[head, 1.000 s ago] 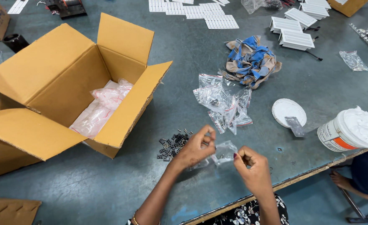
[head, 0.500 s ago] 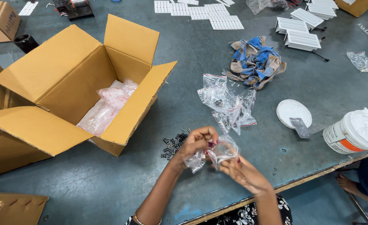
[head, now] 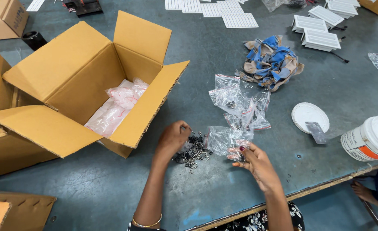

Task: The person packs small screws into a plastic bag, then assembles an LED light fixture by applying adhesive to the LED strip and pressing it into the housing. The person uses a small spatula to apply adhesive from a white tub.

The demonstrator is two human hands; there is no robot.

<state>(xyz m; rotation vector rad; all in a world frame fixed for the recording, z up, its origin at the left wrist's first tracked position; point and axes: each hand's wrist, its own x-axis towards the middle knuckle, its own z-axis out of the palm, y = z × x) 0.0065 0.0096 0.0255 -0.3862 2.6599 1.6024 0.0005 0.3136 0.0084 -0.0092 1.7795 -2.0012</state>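
My left hand (head: 172,139) hovers over a pile of small dark screws (head: 192,151) on the grey-blue table, fingers pinched, with a screw tip showing at the fingertips. A small clear plastic bag (head: 224,139) is held by its lower edge in my right hand (head: 257,164), just right of the screw pile. Behind it lies a heap of more clear bags (head: 239,99).
An open cardboard box (head: 84,87) with pink-printed plastic bags inside stands at left. A blue and tan cloth (head: 273,62), white lid (head: 310,116), white tub (head: 371,139), white vent grilles (head: 319,37) and white strips (head: 212,7) lie around. The table's front edge (head: 326,186) runs at lower right.
My hands were together on the clear bag half a second ago. Now my left hand has moved left onto the screw pile while my right keeps the bag.
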